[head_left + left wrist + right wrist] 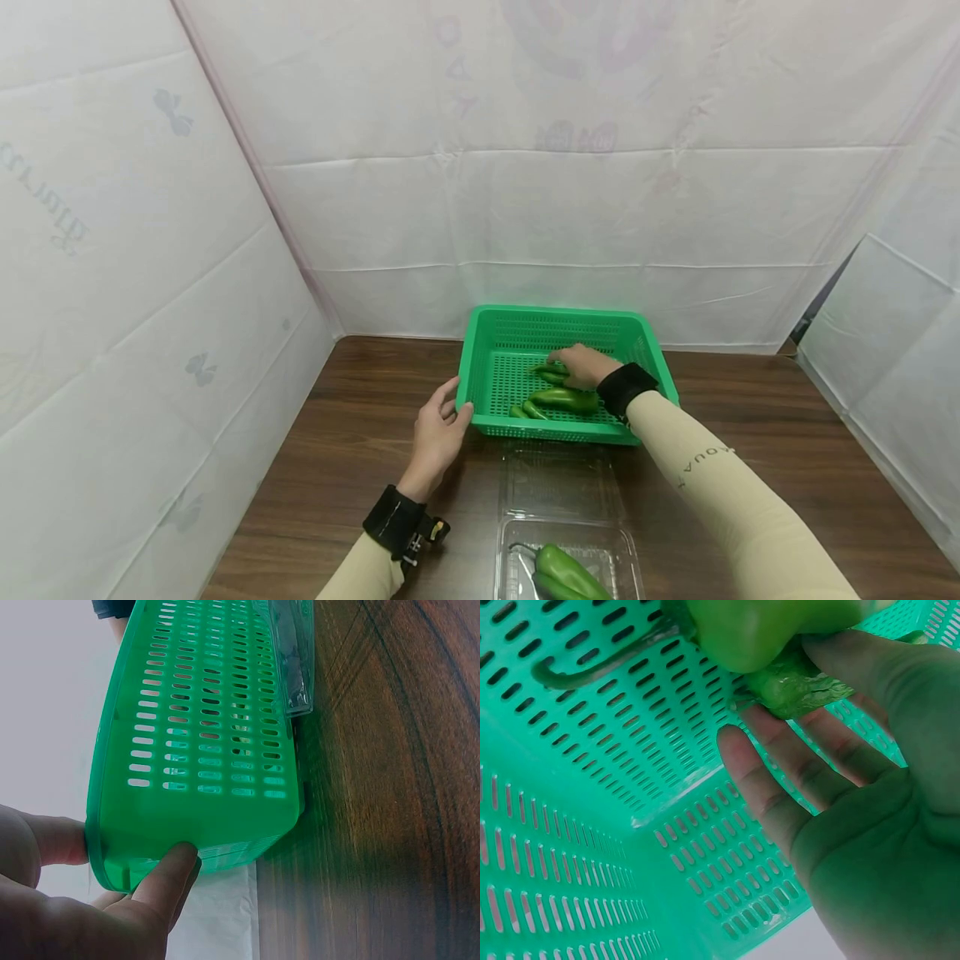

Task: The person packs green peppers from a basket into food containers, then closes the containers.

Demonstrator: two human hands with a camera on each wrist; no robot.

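My left hand holds the near left corner of a green plastic basket, thumb at the rim and fingers against the outer wall. My right hand reaches down inside the basket. In the right wrist view its thumb and fingers pinch a wrinkled green pepper, and a smoother green pepper with a long curved stem lies close above. Nearer the basket's front are a large green pepper and smaller green peppers. The right hand partly covers the peppers at the back.
In front of the basket lies a clear plastic clamshell box, its lid folded back toward the basket. Green peppers lie inside the box. White sheeting walls the brown wooden table at the back and both sides.
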